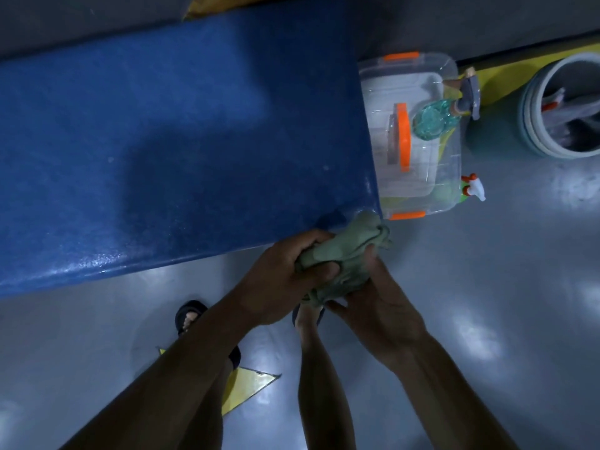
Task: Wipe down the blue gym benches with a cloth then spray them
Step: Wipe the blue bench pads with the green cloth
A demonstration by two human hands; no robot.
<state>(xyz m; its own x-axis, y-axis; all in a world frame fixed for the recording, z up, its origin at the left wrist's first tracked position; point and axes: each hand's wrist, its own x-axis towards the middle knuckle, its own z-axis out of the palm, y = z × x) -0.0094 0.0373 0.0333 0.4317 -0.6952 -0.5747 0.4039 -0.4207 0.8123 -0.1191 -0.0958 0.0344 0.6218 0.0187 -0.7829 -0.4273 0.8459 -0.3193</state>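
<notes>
The grey floor (487, 319) spreads under everything you see, with a yellow marking (250, 388) showing between your legs. The blue bench (162, 141) runs from the left edge of the view to its right end near the middle, its near edge slanting across in front of you and shining wet in places. Just past the bench's right end sits a clear storage box (418, 177) with orange latches, and a see-through spray bottle (435, 118) lies tilted on its lid. A second sprayer with a white and red nozzle (472, 186) pokes out at the box's far side. Further right stands a grey bucket (561, 105) with something inside it that is too dark to make out.

Your two forearms reach forward and meet just off the bench's near right corner. Your left hand (285, 280) is curled tight round the bunched green cloth (344, 258), thumb across the front of it. Your right hand (380, 297) cups the cloth from below and the right side, fingers wrapped into the folds. The cloth's top edge touches the bench corner. Your sandalled feet (190, 316) stand on the floor close to the bench's near edge, with open floor to your right.
</notes>
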